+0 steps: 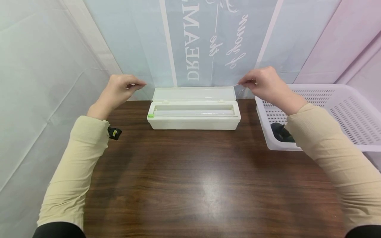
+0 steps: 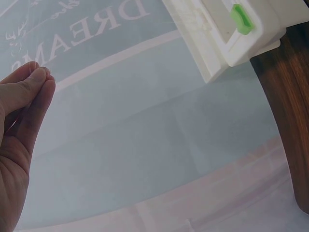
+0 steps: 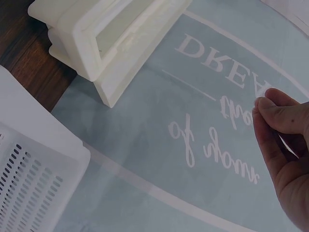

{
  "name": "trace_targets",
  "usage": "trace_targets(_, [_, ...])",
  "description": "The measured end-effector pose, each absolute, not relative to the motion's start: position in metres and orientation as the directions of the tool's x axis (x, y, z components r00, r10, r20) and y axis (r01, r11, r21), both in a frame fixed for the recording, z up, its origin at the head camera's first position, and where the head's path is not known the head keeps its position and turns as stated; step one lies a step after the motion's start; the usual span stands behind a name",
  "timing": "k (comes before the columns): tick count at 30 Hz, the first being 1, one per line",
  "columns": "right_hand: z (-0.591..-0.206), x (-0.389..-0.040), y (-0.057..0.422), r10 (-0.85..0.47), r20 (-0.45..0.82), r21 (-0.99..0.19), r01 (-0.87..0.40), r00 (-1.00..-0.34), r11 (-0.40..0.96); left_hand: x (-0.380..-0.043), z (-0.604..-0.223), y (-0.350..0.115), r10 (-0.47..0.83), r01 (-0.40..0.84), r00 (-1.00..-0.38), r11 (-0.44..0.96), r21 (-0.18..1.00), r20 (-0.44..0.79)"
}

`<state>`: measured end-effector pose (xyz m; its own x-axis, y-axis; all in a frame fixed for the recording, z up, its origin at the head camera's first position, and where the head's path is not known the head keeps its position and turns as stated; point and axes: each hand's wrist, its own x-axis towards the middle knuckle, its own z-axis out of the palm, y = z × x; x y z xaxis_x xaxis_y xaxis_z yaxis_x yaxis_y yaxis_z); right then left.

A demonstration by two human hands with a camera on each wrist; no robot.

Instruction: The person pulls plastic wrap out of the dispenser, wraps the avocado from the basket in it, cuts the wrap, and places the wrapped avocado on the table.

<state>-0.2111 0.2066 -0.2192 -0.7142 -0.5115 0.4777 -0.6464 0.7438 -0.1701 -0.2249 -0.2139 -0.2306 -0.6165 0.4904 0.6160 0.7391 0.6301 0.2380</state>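
Observation:
A white plastic wrap dispenser [image 1: 193, 124] stands at the table's back edge with its lid [image 1: 193, 94] raised. Through its long opening a pale roll [image 1: 194, 112] shows, and a green slider [image 1: 151, 115] sits at its left end. Beyond the left end, my left hand [image 1: 120, 87] is raised with thumb and fingertips pinched together. Opposite it, past the right end, my right hand [image 1: 262, 82] pinches a whitish bit of clear plastic wrap [image 3: 263, 91]. The wrap is nearly invisible between the two hands, and its edge at the left fingertips barely shows.
A white perforated basket [image 1: 263, 129] stands on the right, under my right forearm, with a dark object [image 1: 279, 132] inside. Behind the brown table [image 1: 184, 172] hangs a pale blue printed cloth [image 1: 143, 43]. Another pale cloth [image 1: 35, 99] lines the left side.

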Motion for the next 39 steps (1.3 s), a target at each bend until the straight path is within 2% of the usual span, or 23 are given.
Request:
trace_targets(11, [-0.2189,-0.2099,0.2078,-0.518,0.510,-0.154,-0.665,-0.687,0.731,-0.2214,-0.2288,-0.2136,0.492,0.751,-0.607,0.612,0.248,0.624])
trace_targets(23, [-0.2172,-0.2085,0.2080,-0.527,0.538,-0.123,-0.680,-0.658,0.723,-0.2203,-0.2268,-0.2143,0.498,0.756,-0.585,0.621,0.208,0.640])
trace_targets(32, [-0.2144,-0.2063,0.2082,-0.505,0.532,-0.152,-0.663,-0.680,0.734,-0.2201,-0.2253,-0.2149,0.512,0.767,-0.570,0.611,0.194,0.642])
trace_targets(39, [-0.2136,-0.2070,0.2087,-0.510,0.553,-0.134,-0.675,-0.658,0.726,-0.2174,-0.2230,-0.2154,0.507,0.763,-0.580,0.614,0.205,0.638])
